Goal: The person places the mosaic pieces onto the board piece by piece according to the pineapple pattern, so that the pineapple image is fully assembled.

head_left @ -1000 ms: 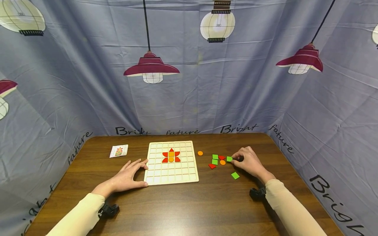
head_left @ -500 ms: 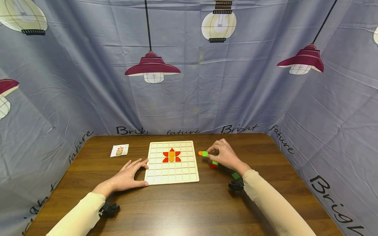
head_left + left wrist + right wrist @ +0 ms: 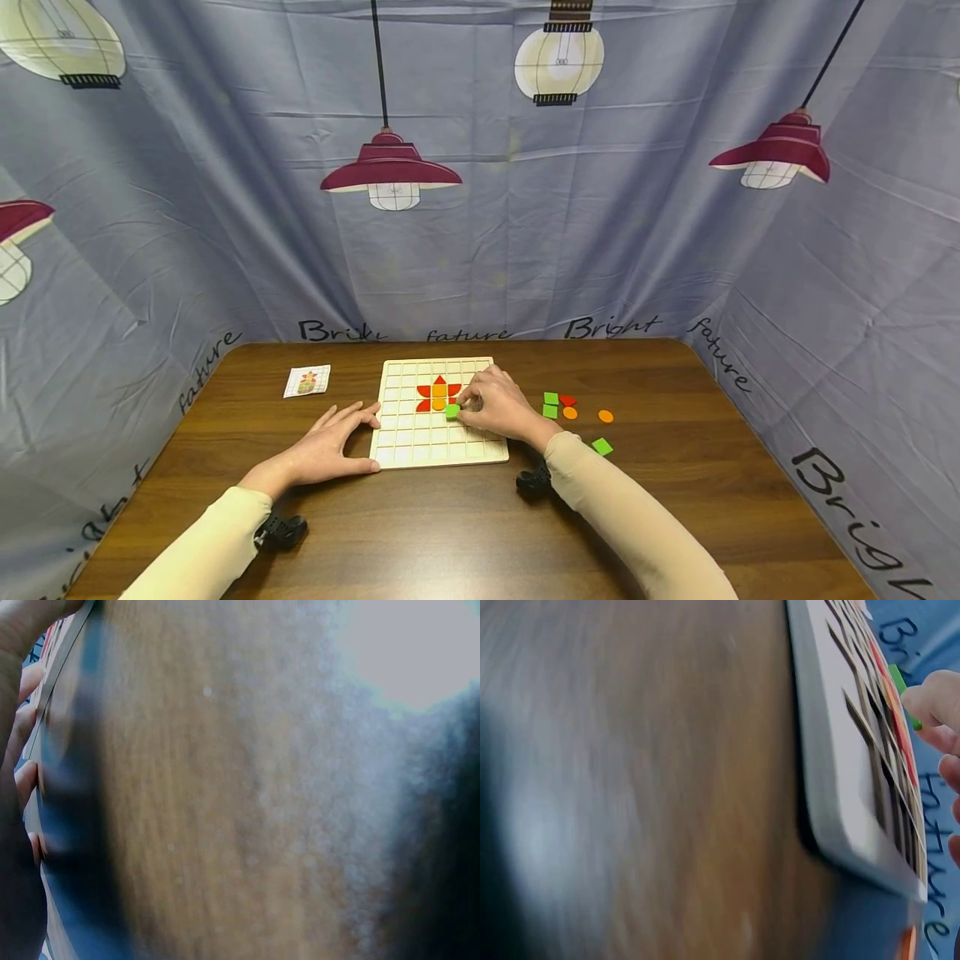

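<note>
My right hand (image 3: 498,406) pinches a green square tile (image 3: 452,412) between thumb and fingertips, close over the cream grid board (image 3: 405,442). The tile is just right of and below an orange disc (image 3: 438,404) on the board. Above the disc lies an orange square (image 3: 438,390), with a red triangle (image 3: 440,380) at the top and red petal-shaped pieces (image 3: 424,406) at the sides, partly hidden by my right hand. My left hand (image 3: 322,448) touches the board's left side with spread fingers, its thumb at the near left corner. The right wrist view shows the green tile (image 3: 901,694) held above the board.
Right of the board lie loose pieces: green squares (image 3: 551,398), a red piece (image 3: 567,401), orange discs (image 3: 570,413) and another green square (image 3: 602,447) nearer. A card (image 3: 307,382) with a small printed pattern lies back left on the wooden table (image 3: 420,533).
My right hand has carried the green tile leftward from the loose pieces to over the board. An orange disc formerly covered by that hand now shows. My left hand stays at the board's edge.
</note>
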The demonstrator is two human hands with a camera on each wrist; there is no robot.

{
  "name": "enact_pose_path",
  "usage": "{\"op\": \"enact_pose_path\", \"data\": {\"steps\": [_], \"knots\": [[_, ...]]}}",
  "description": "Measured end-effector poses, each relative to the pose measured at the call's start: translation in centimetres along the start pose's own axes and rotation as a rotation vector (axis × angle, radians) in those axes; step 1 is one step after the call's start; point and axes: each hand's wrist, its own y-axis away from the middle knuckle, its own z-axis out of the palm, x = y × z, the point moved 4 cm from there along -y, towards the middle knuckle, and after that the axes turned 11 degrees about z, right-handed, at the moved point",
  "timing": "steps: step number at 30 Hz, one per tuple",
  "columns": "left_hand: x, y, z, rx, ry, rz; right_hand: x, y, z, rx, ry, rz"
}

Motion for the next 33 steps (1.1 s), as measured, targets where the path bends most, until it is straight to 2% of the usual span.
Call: {"op": "enact_pose_path", "data": {"steps": [8, 33], "knots": [[0.2, -0.1, -0.1, 0.002, 0.001, 0.005, -1.6, -0.4, 1.2, -0.004, 0.029, -0.01], [0.1, -0.1, -0.1, -0.005, 0.002, -0.004, -2.2, 0.0, 1.4, 0.004, 0.004, -0.02]]}}
